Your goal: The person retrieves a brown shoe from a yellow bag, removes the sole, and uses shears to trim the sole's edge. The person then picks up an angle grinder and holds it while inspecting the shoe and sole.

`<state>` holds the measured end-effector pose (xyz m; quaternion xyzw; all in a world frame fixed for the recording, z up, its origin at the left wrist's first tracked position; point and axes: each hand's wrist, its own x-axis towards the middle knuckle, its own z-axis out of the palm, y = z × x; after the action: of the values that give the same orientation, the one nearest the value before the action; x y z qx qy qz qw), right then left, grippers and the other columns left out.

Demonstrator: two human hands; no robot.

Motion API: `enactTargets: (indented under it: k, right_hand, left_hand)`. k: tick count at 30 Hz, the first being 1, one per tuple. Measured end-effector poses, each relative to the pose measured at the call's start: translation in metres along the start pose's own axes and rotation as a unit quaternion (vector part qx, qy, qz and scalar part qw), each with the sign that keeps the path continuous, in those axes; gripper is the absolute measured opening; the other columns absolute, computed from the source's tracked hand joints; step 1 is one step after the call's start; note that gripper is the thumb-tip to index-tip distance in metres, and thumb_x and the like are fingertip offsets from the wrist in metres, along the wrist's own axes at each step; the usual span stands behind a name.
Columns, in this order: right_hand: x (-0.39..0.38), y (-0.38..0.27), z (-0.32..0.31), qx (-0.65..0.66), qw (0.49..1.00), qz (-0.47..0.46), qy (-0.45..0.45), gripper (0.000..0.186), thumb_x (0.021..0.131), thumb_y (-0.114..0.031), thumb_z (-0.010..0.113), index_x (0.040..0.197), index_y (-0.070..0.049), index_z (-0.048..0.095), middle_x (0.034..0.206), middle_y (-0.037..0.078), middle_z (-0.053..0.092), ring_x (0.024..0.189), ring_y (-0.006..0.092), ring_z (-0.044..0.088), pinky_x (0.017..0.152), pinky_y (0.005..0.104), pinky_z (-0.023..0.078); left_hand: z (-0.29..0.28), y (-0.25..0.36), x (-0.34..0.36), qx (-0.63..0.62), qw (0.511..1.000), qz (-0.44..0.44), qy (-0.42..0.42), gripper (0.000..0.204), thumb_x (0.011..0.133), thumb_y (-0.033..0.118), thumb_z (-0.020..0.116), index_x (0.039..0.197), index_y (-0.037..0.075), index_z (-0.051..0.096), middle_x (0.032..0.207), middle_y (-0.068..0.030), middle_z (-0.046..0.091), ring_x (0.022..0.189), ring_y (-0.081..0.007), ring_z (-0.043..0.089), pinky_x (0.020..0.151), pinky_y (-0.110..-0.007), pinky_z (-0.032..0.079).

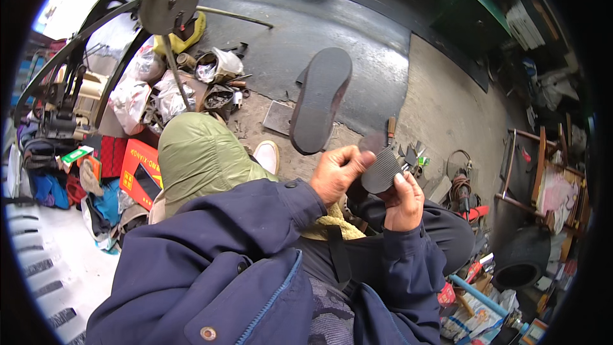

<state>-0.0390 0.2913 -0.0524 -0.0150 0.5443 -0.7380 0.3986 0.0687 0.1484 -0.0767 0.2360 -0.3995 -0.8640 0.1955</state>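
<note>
My right hand pinches a dark ribbed rubber heel pad between thumb and fingers, its ridged face turned up. Close beside it, my left hand is closed, thumb against the fingers. A dark rounded piece shows blurred just past the left thumb; whether it is joined to the pad I cannot tell. Beyond both hands a shoe sits upside down, its flat dark sole facing up. What holds the shoe up is hidden beneath it.
At the far left stands a metal machine with a round disc. Bags and tins of small parts are heaped below it. A wooden-handled tool and scraps lie past my right hand. A red box is left of my knee; a wooden frame stands right.
</note>
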Motion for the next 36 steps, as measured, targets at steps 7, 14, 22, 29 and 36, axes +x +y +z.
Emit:
enactTargets:
  k: [7, 14, 22, 29, 36]
  right_hand:
    - [0.007, -0.003, -0.017, 0.070, 0.994, 0.078, 0.039, 0.022, 0.096, -0.011, 0.062, 0.116, -0.005, 0.058, 0.105, 0.013, 0.072, 0.086, 0.0227, 0.073, 0.073, 0.0367, 0.060]
    - [0.000, 0.009, -0.016, 0.077, 0.982, 0.165, -0.047, 0.027, 0.100, -0.013, 0.060, 0.125, -0.004, 0.054, 0.109, 0.011, 0.070, 0.088, 0.0243, 0.073, 0.071, 0.0374, 0.063]
    - [0.002, 0.023, -0.018, 0.103, 0.986, 0.135, 0.003, 0.035, 0.099, -0.012, 0.061, 0.130, -0.003, 0.049, 0.114, 0.011, 0.066, 0.094, 0.0210, 0.070, 0.077, 0.0320, 0.059]
    - [0.010, 0.009, -0.010, -0.063, 0.975, -0.198, 0.073, 0.032, 0.095, -0.002, 0.068, 0.125, 0.000, 0.057, 0.118, 0.009, 0.066, 0.104, 0.0131, 0.064, 0.096, 0.0256, 0.049]
    - [0.002, -0.001, -0.001, -0.153, 0.968, -0.192, 0.043, 0.022, 0.098, 0.000, 0.064, 0.120, 0.000, 0.066, 0.112, 0.004, 0.068, 0.103, 0.0097, 0.062, 0.094, 0.0238, 0.048]
  left_hand:
    - [-0.006, 0.010, 0.003, -0.092, 0.992, -0.043, 0.071, 0.040, 0.093, 0.009, 0.074, 0.066, 0.018, 0.045, 0.070, 0.0084, 0.052, 0.064, -0.0030, 0.047, 0.059, -0.022, 0.038]
    - [0.001, 0.016, -0.001, -0.141, 0.987, -0.060, 0.054, 0.043, 0.090, 0.000, 0.069, 0.067, 0.020, 0.038, 0.068, 0.0110, 0.045, 0.062, -0.0007, 0.039, 0.058, -0.021, 0.034]
    - [0.004, 0.012, -0.002, -0.061, 0.997, -0.042, -0.027, 0.028, 0.090, -0.005, 0.065, 0.090, 0.014, 0.044, 0.083, 0.0045, 0.053, 0.074, -0.0045, 0.048, 0.068, -0.022, 0.040]
    - [0.003, 0.011, 0.005, -0.068, 0.964, -0.227, -0.124, 0.073, 0.094, 0.017, 0.066, 0.155, 0.005, 0.027, 0.136, -0.0147, 0.058, 0.120, -0.0241, 0.062, 0.103, -0.043, 0.050]
    - [0.004, -0.004, 0.002, -0.116, 0.956, -0.224, -0.150, 0.061, 0.095, 0.017, 0.069, 0.147, 0.003, 0.040, 0.140, -0.0107, 0.056, 0.131, -0.0248, 0.054, 0.113, -0.045, 0.041]
